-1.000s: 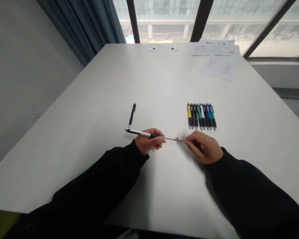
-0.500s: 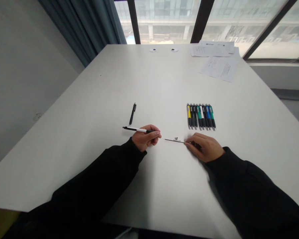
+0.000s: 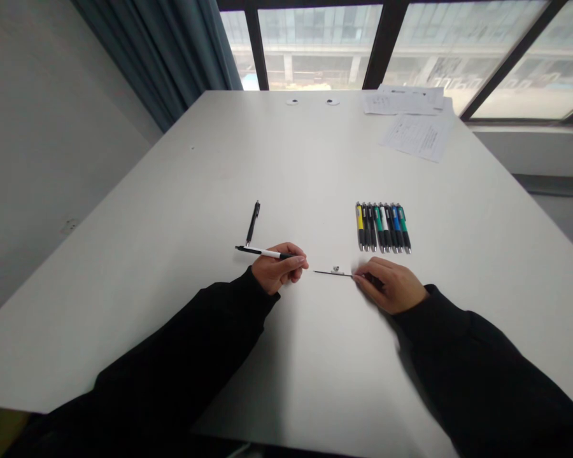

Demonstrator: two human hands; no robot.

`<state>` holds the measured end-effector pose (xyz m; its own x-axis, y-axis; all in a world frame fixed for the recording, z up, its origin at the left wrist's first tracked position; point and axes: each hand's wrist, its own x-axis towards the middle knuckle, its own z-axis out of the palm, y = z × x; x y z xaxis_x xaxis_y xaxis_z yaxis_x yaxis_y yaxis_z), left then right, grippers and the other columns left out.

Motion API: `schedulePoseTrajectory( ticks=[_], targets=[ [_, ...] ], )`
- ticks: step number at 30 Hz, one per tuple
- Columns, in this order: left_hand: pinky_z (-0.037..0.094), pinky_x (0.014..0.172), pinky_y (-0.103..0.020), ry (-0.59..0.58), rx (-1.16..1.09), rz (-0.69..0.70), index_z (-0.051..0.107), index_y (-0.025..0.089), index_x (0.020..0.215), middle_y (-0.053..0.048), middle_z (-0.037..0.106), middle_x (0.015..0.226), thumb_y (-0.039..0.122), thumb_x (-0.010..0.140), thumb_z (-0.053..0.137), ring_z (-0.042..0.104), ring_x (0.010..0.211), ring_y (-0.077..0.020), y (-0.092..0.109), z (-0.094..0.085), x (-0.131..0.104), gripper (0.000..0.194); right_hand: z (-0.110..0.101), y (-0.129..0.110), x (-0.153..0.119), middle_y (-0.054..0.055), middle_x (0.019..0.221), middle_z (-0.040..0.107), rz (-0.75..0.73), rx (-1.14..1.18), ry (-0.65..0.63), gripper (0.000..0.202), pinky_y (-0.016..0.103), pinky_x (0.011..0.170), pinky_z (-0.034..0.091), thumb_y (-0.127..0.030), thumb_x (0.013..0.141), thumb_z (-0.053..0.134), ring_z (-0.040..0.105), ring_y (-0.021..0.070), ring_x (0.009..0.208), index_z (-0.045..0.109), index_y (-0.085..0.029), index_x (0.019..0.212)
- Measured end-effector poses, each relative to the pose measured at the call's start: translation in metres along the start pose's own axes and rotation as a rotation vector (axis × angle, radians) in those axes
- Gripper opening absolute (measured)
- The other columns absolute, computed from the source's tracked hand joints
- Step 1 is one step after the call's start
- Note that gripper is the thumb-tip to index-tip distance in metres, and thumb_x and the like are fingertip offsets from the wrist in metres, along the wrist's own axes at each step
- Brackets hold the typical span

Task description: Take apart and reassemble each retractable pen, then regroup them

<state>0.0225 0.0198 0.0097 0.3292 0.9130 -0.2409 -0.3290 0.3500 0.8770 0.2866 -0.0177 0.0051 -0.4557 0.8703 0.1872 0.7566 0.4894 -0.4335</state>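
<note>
My left hand (image 3: 281, 267) is closed around a white and black pen barrel (image 3: 267, 253), its black clip end pointing left. Between thumb and fingers of my right hand (image 3: 389, 283) is one end of a thin dark pen refill (image 3: 332, 273). The refill's other end points left, toward my left hand, with a small gap between them. Just behind the refill lie small pen parts (image 3: 335, 270), the shiny one likely a metal tip, too small to tell. A black pen (image 3: 253, 222) rests beyond my left hand, close to the barrel's clip end.
Several pens (image 3: 383, 228) in yellow, black, green, white and blue lie side by side on the white table (image 3: 172, 210), beyond my right hand. Printed papers (image 3: 417, 133) lie at the far right near the window. Two small white oval pieces (image 3: 292, 102) sit at the far edge.
The whole view has shifted slightly, with the scene sitting a little lower now. Both hands keep nearly the same pose, holding the barrel and the refill.
</note>
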Motion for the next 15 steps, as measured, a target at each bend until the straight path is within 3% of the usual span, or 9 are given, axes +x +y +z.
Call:
schedulePoseTrajectory(
  ticks=[15],
  targets=[
    [0.034,0.039,-0.018,0.003,0.011,-0.003,0.059,0.012,0.069,-0.001,0.064,0.058,0.030,0.058,0.082,0.051,0.042,-0.0072,0.0017,-0.0009,-0.0004,0.031,-0.0012,0.0006,0.0006,0.005,0.077,0.063,-0.015,0.022,0.028,0.013,0.030,0.065,0.047,-0.028,0.089,0.055,0.060,0.0175,0.069,0.064,-0.019,0.087]
  ],
)
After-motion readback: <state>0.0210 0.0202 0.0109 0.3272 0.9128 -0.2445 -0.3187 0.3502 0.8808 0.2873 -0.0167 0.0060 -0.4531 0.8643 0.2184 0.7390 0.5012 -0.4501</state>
